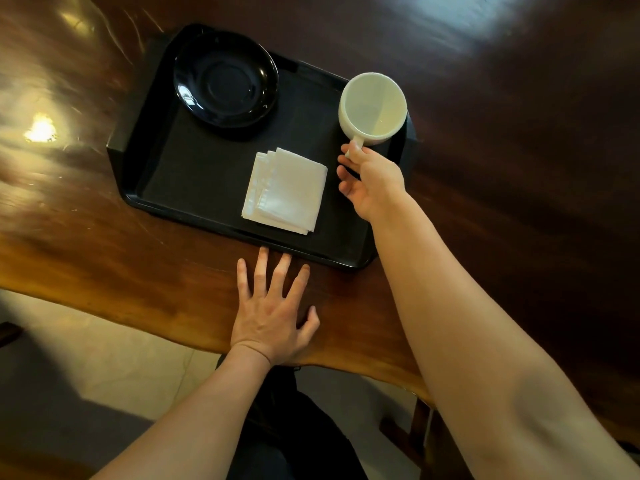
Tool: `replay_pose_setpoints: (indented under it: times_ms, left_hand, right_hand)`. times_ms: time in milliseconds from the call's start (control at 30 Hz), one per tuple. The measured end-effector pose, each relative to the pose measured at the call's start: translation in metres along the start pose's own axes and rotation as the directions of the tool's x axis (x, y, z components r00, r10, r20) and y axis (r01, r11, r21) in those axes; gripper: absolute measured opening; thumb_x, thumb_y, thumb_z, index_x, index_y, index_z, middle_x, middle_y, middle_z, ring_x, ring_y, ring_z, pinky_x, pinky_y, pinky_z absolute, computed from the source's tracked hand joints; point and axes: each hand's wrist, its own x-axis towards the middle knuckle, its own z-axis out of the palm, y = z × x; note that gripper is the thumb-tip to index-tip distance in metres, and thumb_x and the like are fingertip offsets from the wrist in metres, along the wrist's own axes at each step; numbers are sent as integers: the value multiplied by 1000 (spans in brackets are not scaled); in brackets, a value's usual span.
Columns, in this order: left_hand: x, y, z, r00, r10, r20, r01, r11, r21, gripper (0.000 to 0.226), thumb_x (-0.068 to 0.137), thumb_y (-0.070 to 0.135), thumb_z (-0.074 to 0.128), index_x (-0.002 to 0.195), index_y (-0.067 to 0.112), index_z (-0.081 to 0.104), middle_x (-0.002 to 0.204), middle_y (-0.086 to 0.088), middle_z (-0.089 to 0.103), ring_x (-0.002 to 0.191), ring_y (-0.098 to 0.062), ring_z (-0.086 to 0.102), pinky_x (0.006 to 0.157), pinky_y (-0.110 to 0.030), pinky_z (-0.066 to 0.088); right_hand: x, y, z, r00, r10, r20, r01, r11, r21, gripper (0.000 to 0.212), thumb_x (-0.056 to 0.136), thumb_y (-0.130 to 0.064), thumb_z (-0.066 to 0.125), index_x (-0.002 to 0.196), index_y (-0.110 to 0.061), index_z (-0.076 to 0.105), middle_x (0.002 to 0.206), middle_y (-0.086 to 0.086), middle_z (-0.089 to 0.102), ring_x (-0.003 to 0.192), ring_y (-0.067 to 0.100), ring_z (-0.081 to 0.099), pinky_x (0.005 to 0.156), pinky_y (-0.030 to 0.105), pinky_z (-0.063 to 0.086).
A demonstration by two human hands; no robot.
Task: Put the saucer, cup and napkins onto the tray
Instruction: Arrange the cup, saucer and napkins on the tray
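Where the tray (145,161) sits, glossy dark wooden table (485,116) reflects light.

Glossy polished wood table (104,244); matt black plastic tray (194,181); shiny black glazed saucer (225,79) at its far left; smooth cream cup (373,105); soft white paper napkins (285,190)

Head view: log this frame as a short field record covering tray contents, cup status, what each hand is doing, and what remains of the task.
tray contents: black saucer at the far left of the black tray; white napkins stacked near the front
cup: white cup, empty, over the tray's far right corner; contact with tray unclear
right hand: right hand pinching the cup handle
left hand: left hand flat on the wooden table, fingertips by the tray's near rim
remaining: release the cup
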Motion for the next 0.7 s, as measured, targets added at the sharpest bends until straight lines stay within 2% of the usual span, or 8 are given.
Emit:
replay_pose_setpoints:
  times_ms: [133, 400, 500, 700]
  left_hand:
    - [0, 0, 1, 1000, 2, -12, -2, 1000, -1, 71, 83, 60, 52, 144, 24, 48, 153, -15, 39, 147, -45, 24, 117, -70, 11]
    - [0, 0, 0, 1000, 8, -17, -8, 1000, -4, 71, 83, 60, 50, 144, 24, 47, 154, -16, 39, 148, -45, 23, 117, -70, 12]
    - [0, 0, -1, 1000, 3, -10, -3, 1000, -8, 71, 82, 61, 50, 144, 25, 48, 154, -15, 39, 148, -45, 23, 117, -70, 12]
    - [0, 0, -1, 1000, 8, -21, -8, 1000, -22, 72, 82, 61, 51, 144, 24, 48, 154, -15, 39, 148, -45, 24, 117, -70, 12]
  right_hand:
    - [2, -8, 5, 1000, 15, -24, -14, 998, 63, 20, 97, -25, 66, 112, -13, 72, 106, 4, 71, 84, 16, 66, 60, 26, 51]
    - [-1, -8, -7, 998, -53, -19, 52, 998, -30, 39, 96, -33, 67, 130, -17, 62, 103, -1, 71, 94, 19, 71, 70, 30, 59]
    - [-6, 0, -9, 993, -115, -19, 113, 990, -79, 37, 95, -33, 67, 130, -21, 62, 103, -1, 71, 92, 19, 72, 73, 31, 61]
    - [-1, -12, 0, 996, -86, -37, 82, 991, -103, 27, 98, -26, 64, 124, -17, 68, 103, 2, 71, 88, 17, 70, 69, 29, 58]
